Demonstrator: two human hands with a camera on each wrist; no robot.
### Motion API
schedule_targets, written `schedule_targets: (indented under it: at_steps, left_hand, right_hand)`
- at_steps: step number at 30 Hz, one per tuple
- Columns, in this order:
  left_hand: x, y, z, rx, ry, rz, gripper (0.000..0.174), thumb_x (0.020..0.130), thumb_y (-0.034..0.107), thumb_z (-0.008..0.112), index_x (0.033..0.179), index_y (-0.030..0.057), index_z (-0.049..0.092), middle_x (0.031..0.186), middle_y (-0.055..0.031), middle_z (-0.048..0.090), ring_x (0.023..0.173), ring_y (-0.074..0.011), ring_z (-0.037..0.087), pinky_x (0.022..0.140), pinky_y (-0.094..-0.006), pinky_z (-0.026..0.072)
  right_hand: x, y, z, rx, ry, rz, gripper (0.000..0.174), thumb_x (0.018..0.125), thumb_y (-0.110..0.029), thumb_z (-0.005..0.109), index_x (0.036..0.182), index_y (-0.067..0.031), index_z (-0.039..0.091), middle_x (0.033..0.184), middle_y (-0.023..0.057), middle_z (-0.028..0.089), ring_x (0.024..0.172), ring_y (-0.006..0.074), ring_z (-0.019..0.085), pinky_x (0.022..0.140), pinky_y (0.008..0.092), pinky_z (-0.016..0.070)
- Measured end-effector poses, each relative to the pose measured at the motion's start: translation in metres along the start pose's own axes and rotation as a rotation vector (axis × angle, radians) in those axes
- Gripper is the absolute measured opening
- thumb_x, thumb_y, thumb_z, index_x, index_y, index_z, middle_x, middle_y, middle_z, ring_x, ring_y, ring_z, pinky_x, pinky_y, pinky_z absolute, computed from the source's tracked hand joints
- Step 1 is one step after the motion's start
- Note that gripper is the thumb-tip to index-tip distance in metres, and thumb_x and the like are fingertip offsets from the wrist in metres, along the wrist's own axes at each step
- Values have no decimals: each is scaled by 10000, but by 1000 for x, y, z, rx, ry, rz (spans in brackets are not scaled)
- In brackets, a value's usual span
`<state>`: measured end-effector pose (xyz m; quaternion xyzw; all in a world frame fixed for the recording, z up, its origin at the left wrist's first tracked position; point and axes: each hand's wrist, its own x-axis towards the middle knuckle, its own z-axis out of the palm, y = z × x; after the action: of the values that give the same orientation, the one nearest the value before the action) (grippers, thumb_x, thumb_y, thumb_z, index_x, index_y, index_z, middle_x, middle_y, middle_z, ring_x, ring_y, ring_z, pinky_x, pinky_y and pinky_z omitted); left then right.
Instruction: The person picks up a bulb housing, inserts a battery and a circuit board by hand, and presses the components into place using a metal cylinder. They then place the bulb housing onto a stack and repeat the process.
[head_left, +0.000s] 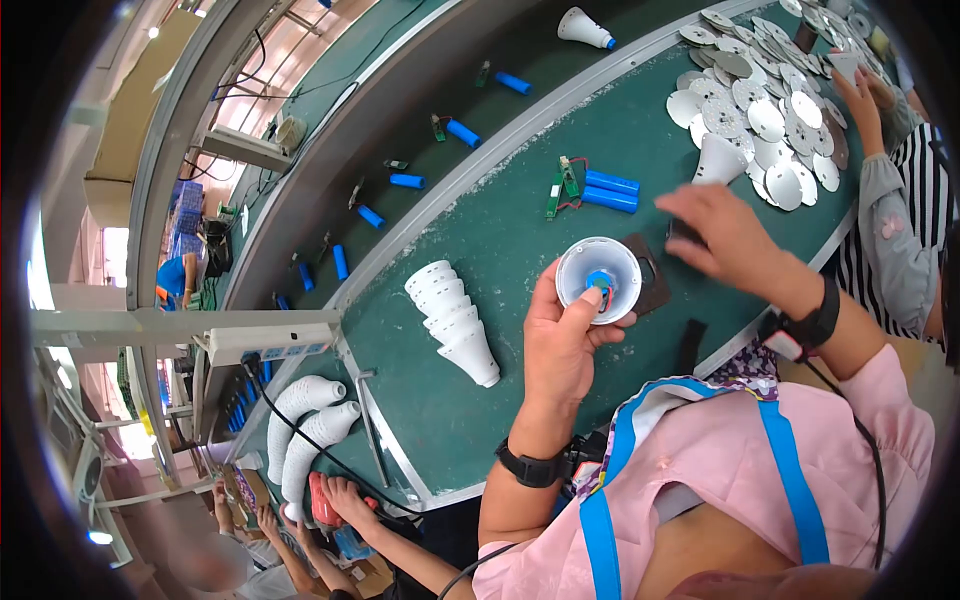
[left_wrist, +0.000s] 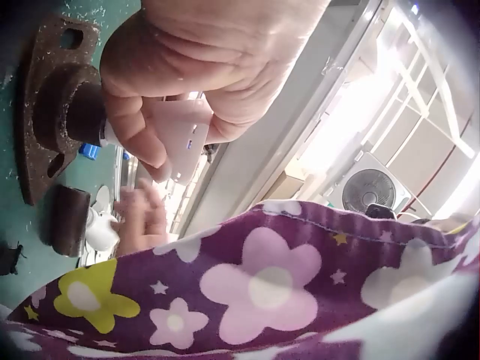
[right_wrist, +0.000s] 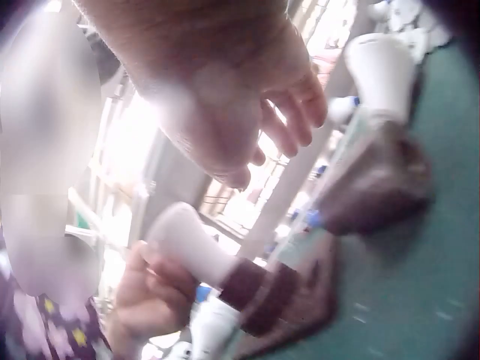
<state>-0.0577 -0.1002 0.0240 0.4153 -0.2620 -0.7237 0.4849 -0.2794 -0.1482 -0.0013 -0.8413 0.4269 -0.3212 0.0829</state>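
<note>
My left hand (head_left: 565, 335) grips a white cone-shaped lamp housing (head_left: 628, 262), its thumb reaching over the rim to a blue piece (head_left: 600, 280) inside. The housing's narrow end sits at a brown slotted fixture (left_wrist: 45, 105), seen from the side in the left wrist view. My right hand (head_left: 728, 240) is in the air to the right, blurred, with fingers spread and nothing in them. Close to it, a second white housing (right_wrist: 382, 71) stands upright on a dark block (right_wrist: 382, 180). Two blue battery cells (head_left: 610, 192) wired to green circuit boards (head_left: 562, 187) lie beyond the left hand.
Nested white housings (head_left: 455, 325) lie to the left. Round metal discs (head_left: 765, 120) are heaped at the far right. Blue cells with boards (head_left: 408, 181) line the belt behind the bench edge. Other people's hands (head_left: 345, 500) work at both sides.
</note>
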Motion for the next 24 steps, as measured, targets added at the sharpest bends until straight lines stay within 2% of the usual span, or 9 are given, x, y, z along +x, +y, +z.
schedule_targets:
  at_steps: [2, 6, 9, 11, 13, 16, 19, 21, 24]
  left_hand:
    - [0, 0, 1, 9, 2, -8, 425, 826, 83, 517, 1221, 25, 371, 1002, -134, 574, 713, -201, 639, 520, -220, 529]
    - [-1, 2, 2, 17, 16, -6, 432, 827, 86, 517, 1226, 29, 364, 1010, -132, 572, 711, -197, 638, 513, -215, 521]
    - [-1, -2, -1, 3, 9, 0, 423, 828, 97, 525, 1216, 30, 371, 1005, -125, 572, 709, -190, 637, 511, -208, 517]
    - [0, 0, 0, -4, -17, -4, 420, 828, 105, 530, 1211, 34, 374, 995, -118, 574, 703, -181, 635, 510, -206, 514]
    - [2, -1, -1, -8, -27, -3, 418, 829, 106, 528, 1211, 37, 374, 986, -113, 575, 703, -176, 635, 508, -205, 511]
    - [0, -2, 0, -7, -9, 16, 396, 831, 107, 517, 1197, 44, 382, 957, -93, 579, 698, -159, 630, 500, -192, 491]
    - [1, 0, 1, 19, -1, -5, 364, 822, 94, 509, 1165, 44, 398, 947, -75, 581, 669, -132, 618, 492, -170, 465]
    - [-1, 1, 3, 18, -7, 3, 378, 822, 104, 503, 1178, 45, 392, 953, -79, 581, 681, -139, 619, 510, -181, 473]
    - [-1, 0, -3, -44, -53, 1, 407, 825, 133, 483, 1207, 44, 375, 969, -91, 581, 716, -155, 620, 558, -209, 489]
  right_hand:
    - [-26, 2, 10, -225, -160, 27, 580, 674, -127, 673, 1205, -84, 444, 903, 114, 541, 824, 293, 517, 735, 372, 437]
    - [-26, 6, 12, -148, -190, 29, 666, 663, -105, 674, 1263, -96, 385, 904, 96, 519, 790, 287, 515, 721, 374, 443]
    - [13, -24, -15, 111, -102, 96, 652, 650, -84, 669, 1244, -100, 400, 914, 95, 521, 781, 275, 519, 694, 366, 445]
    - [41, -51, -33, 477, 162, -50, 563, 643, -76, 660, 1168, -99, 459, 876, 94, 527, 763, 274, 521, 654, 358, 442]
    - [64, -64, -44, 369, 181, -202, 494, 638, -81, 667, 1099, -98, 491, 854, 89, 530, 758, 271, 522, 647, 358, 444]
    - [70, -69, -38, 127, -223, -330, 382, 599, -99, 698, 957, -122, 567, 810, 61, 546, 744, 262, 526, 638, 353, 455]
    - [74, -68, -42, 122, -214, -320, 382, 605, -97, 692, 965, -133, 570, 811, 60, 546, 748, 264, 529, 625, 355, 451]
    - [80, -79, -47, 168, 39, -304, 349, 615, -89, 683, 941, -134, 567, 801, 58, 542, 755, 258, 534, 622, 357, 455]
    - [76, -80, -44, 94, -144, -315, 357, 613, -84, 683, 948, -134, 569, 796, 59, 538, 762, 264, 533, 625, 355, 455]
